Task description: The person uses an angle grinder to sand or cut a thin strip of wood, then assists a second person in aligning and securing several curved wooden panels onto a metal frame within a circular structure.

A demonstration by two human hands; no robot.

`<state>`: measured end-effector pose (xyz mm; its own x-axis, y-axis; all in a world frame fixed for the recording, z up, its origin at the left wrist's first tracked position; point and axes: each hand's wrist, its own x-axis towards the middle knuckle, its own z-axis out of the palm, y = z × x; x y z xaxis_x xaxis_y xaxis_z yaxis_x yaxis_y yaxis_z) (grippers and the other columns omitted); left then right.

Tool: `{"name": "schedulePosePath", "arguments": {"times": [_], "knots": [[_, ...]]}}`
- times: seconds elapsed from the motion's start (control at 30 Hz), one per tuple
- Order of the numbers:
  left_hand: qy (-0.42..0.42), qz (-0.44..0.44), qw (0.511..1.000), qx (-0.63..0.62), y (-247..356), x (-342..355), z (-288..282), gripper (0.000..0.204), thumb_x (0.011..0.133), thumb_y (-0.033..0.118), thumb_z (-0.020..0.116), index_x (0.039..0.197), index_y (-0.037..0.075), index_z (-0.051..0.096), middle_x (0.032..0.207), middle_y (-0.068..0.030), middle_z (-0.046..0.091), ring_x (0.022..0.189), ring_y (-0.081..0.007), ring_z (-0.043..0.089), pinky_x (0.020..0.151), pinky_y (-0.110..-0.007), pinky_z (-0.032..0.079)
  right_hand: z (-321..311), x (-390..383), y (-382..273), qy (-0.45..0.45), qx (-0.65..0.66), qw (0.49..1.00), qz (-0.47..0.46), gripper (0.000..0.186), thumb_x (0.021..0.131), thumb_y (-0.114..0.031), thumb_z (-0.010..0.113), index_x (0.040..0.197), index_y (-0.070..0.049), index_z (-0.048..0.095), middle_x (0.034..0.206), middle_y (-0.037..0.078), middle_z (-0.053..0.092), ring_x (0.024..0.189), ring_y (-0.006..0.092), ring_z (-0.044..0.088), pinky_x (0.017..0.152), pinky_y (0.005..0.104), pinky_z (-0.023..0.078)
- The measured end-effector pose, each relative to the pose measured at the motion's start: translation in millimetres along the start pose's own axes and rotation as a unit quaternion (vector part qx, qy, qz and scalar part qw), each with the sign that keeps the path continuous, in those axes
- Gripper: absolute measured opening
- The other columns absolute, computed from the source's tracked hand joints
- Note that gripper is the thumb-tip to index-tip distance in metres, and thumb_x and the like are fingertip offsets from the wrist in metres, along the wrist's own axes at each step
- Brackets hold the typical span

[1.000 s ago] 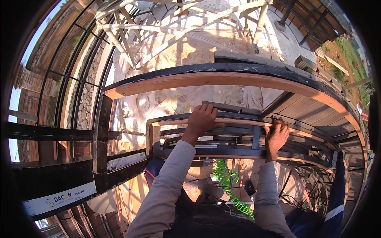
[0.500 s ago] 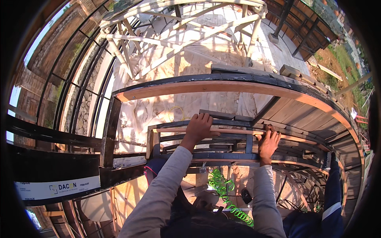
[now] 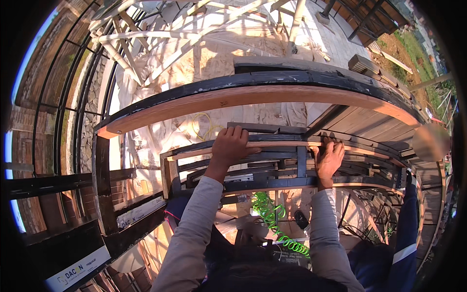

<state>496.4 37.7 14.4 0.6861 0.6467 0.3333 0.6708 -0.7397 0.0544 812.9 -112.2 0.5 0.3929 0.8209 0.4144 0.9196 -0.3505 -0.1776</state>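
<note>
A long, thin, light-brown wooden strip (image 3: 279, 144) lies along a curved black frame (image 3: 272, 184). My left hand (image 3: 230, 147) is closed over the strip, its fingers curled across the frame's far rail. Farther right, my right hand (image 3: 329, 158) grips the same strip, with fingertips over the far edge and the thumb on the near side. Short black crosspieces (image 3: 301, 163) join the frame's rails between and below my hands. My palms hide parts of the strip.
Beyond my hands arches a larger black beam with a brown wooden underside (image 3: 258, 96). A green coiled hose (image 3: 267, 209) hangs below. Pale scaffolding poles (image 3: 185, 44) stand over a sheeted floor far below. At the right is a navy-clothed leg with a pale stripe (image 3: 404, 253).
The view has shifted, so the arched beam appears larger and farther left. Both hands keep their grip on the strip, at nearly the same places.
</note>
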Motion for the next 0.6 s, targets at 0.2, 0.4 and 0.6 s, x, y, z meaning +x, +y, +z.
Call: {"name": "schedulePosePath", "arguments": {"times": [0.2,0.4,0.6], "knots": [[0.029,-0.01,0.999,0.027,1.3,2.2,-1.3,0.064,0.067,0.071,0.077,0.075,0.01,0.059,0.075,-0.0049,0.055,0.067,-0.0238,0.062,0.06,-0.037,0.051,2.2,9.3,-3.2,0.007,-0.007,1.0,-0.012,0.054,0.081,-0.049,0.076,0.117,-0.011,0.065,0.11,0.017,0.056,0.121,0.0469,0.048,0.105,0.0567,0.038],[0.0,-0.023,0.999,0.034,6.9,3.2,-2.1,0.061,0.071,0.066,0.077,0.075,0.009,0.054,0.079,-0.0064,0.054,0.074,-0.0271,0.061,0.065,-0.04,0.049,-1.6,10.3,3.2,0.012,0.031,0.999,-0.017,0.056,0.079,-0.056,0.073,0.114,-0.013,0.065,0.107,0.012,0.057,0.11,0.0368,0.054,0.113,0.0559,0.033],[-0.03,-0.036,0.998,0.038,11.5,1.7,-2.5,0.062,0.069,0.062,0.08,0.081,0.007,0.057,0.086,-0.0083,0.058,0.082,-0.0308,0.064,0.071,-0.043,0.052,-6.3,6.0,5.6,0.016,0.027,0.999,-0.024,0.053,0.081,-0.055,0.071,0.112,-0.013,0.063,0.105,0.011,0.056,0.107,0.0338,0.055,0.114,0.0553,0.032]]}}
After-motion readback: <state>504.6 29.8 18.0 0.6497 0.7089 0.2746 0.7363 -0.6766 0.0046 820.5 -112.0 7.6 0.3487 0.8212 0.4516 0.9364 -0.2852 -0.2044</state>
